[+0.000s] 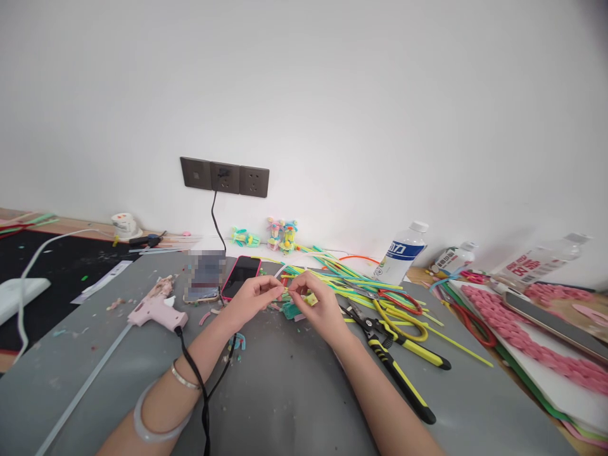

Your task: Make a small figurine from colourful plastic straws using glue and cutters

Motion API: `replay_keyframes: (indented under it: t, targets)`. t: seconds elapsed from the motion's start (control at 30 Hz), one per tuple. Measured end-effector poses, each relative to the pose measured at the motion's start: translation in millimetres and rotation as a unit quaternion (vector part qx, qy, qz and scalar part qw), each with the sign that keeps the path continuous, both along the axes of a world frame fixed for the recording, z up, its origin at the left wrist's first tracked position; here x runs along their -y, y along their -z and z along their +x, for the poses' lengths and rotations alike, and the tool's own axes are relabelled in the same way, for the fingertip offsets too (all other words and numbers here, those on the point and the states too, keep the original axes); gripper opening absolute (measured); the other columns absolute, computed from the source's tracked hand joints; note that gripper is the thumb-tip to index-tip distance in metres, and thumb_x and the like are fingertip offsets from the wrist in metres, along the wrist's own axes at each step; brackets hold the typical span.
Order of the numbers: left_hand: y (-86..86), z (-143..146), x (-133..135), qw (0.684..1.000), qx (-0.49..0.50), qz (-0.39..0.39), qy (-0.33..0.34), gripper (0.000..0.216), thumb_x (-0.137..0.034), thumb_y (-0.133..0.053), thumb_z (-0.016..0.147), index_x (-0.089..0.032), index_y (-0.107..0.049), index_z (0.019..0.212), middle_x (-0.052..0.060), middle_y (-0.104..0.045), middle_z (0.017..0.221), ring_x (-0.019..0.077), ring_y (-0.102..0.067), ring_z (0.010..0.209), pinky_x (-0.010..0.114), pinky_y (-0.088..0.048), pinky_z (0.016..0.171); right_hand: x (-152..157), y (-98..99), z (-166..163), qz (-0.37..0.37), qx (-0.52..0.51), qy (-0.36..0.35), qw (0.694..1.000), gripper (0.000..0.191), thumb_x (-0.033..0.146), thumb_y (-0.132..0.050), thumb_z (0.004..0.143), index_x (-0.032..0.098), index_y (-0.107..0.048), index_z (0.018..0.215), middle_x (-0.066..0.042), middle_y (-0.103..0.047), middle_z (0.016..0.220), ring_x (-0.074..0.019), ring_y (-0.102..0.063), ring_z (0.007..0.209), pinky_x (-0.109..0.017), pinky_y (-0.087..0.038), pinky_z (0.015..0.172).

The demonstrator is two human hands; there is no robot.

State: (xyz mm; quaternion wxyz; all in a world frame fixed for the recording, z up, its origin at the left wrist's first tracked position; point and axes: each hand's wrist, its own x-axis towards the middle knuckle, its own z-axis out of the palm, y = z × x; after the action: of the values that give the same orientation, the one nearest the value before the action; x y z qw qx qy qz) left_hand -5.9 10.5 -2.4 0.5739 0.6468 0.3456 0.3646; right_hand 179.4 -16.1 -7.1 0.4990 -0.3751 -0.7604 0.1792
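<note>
A pale bangle (152, 436) and a thin bracelet (183, 379) ring the left forearm, where a black cord (205, 418) passes on its way to a pink glue gun (159, 313), left of the left hand. Pliers (369, 323) with yellow and black handles lie right of the right hand. The left hand (259, 294) and right hand (317, 303) meet at the fingertips, thumb and forefinger of each closed on a small yellow piece (285, 289), its shape too tiny to make out. A pink-edged phone (241, 276) lies just beyond the left hand; a heap of green and yellow stems (344, 278) spreads beyond the right. Farther off, a bottle (403, 253) stands right of the right hand, and small colourful figures (287, 237) sit past both hands.
</note>
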Motion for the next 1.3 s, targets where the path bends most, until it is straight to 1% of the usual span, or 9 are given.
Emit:
replay_keyframes:
  t: [0.1, 0.27, 0.43, 0.53, 0.73, 0.83, 1.1, 1.2, 1.3]
  targets:
    - [0.9, 0.4, -0.8, 0.999, -0.002, 0.032, -0.011, 0.034, -0.049, -0.063, 0.086, -0.016, -0.063, 0.079, -0.003, -0.050, 0.067, 0.0086, -0.040, 0.057, 0.021, -0.035, 0.053, -0.4, 2.0, -0.8, 0.000, 0.007, 0.012, 1.000, 0.012, 0.010, -0.055, 0.089, 0.021, -0.058, 0.087, -0.002, -0.060, 0.083, -0.0145, -0.054, 0.070, -0.027, -0.043, 0.063]
    - [2.5, 0.4, -2.4, 0.997, -0.007, 0.080, -0.016, 0.031, -0.045, -0.062, 0.087, -0.015, -0.064, 0.078, -0.001, -0.056, 0.073, 0.0120, -0.051, 0.066, 0.023, -0.047, 0.061, -0.3, 3.0, -1.7, -0.002, 0.015, 0.025, 1.000, 0.011, 0.011, -0.056, 0.089, 0.021, -0.058, 0.085, -0.002, -0.060, 0.082, -0.0146, -0.054, 0.070, -0.027, -0.042, 0.063]
    - [4.2, 0.0, -2.0, 0.994, -0.023, 0.104, -0.018, 0.031, -0.045, -0.061, 0.088, -0.015, -0.066, 0.079, 0.001, -0.059, 0.074, 0.0132, -0.053, 0.067, 0.025, -0.051, 0.062, -0.2, 3.5, -2.4, -0.002, 0.013, 0.037, 0.999, 0.011, 0.012, -0.057, 0.089, 0.021, -0.057, 0.083, -0.001, -0.059, 0.080, -0.0141, -0.052, 0.068, -0.027, -0.042, 0.063]
    - [7.2, -0.9, -2.6, 0.991, -0.034, 0.127, -0.023, 0.031, -0.044, -0.061, 0.088, -0.015, -0.067, 0.078, 0.001, -0.060, 0.073, 0.0123, -0.051, 0.063, 0.024, -0.049, 0.060, -0.5, 4.1, -2.3, 0.000, 0.014, 0.048, 0.999, 0.010, 0.014, -0.057, 0.090, 0.021, -0.057, 0.083, 0.000, -0.059, 0.079, -0.0141, -0.052, 0.067, -0.027, -0.042, 0.063]
    - [7.4, -4.1, -3.9, 0.977, -0.076, 0.194, -0.047, 0.031, -0.041, -0.060, 0.090, -0.015, -0.070, 0.077, 0.000, -0.057, 0.067, 0.0103, -0.041, 0.058, 0.023, -0.032, 0.053, 0.3, 5.2, -2.5, 0.009, 0.027, 0.055, 0.998, 0.010, 0.018, -0.054, 0.095, 0.022, -0.057, 0.086, -0.002, -0.061, 0.082, -0.0158, -0.053, 0.068, -0.029, -0.042, 0.063]
    - [6.9, -4.6, -4.5, 0.973, -0.082, 0.210, -0.052, 0.031, -0.041, -0.062, 0.088, -0.016, -0.071, 0.074, 0.000, -0.056, 0.064, 0.0107, -0.040, 0.056, 0.024, -0.030, 0.052, 1.4, 5.9, -3.2, 0.012, 0.031, 0.061, 0.998, 0.011, 0.019, -0.052, 0.096, 0.022, -0.056, 0.086, -0.003, -0.061, 0.083, -0.0163, -0.054, 0.069, -0.029, -0.043, 0.064]
    - [10.3, -4.5, -4.8, 0.983, -0.058, 0.172, -0.035, 0.031, -0.045, -0.067, 0.084, -0.017, -0.078, 0.079, 0.005, -0.065, 0.068, 0.0148, -0.054, 0.060, 0.025, -0.045, 0.057, 3.7, 5.9, -5.9, 0.021, 0.023, 0.094, 0.995, 0.012, 0.017, -0.053, 0.095, 0.022, -0.056, 0.085, -0.003, -0.063, 0.086, -0.0161, -0.054, 0.068, -0.030, -0.043, 0.064]
    - [7.1, -2.9, -2.0, 0.990, -0.028, 0.135, -0.013, 0.033, -0.045, -0.064, 0.087, -0.016, -0.077, 0.081, 0.006, -0.068, 0.075, 0.0170, -0.061, 0.067, 0.027, -0.051, 0.065, 1.8, 5.8, -4.3, 0.033, 0.007, 0.091, 0.995, 0.012, 0.016, -0.053, 0.095, 0.022, -0.058, 0.086, -0.004, -0.063, 0.086, -0.0163, -0.055, 0.068, -0.030, -0.044, 0.064]
    - [5.4, -1.0, -1.0, 0.996, 0.005, 0.086, -0.001, 0.034, -0.047, -0.063, 0.088, -0.015, -0.075, 0.082, 0.005, -0.068, 0.077, 0.0185, -0.063, 0.074, 0.029, -0.055, 0.070, 0.0, 4.2, -1.3, 0.044, -0.014, 0.071, 0.996, 0.011, 0.016, -0.055, 0.094, 0.022, -0.061, 0.088, -0.004, -0.064, 0.087, -0.0176, -0.058, 0.073, -0.032, -0.046, 0.069]
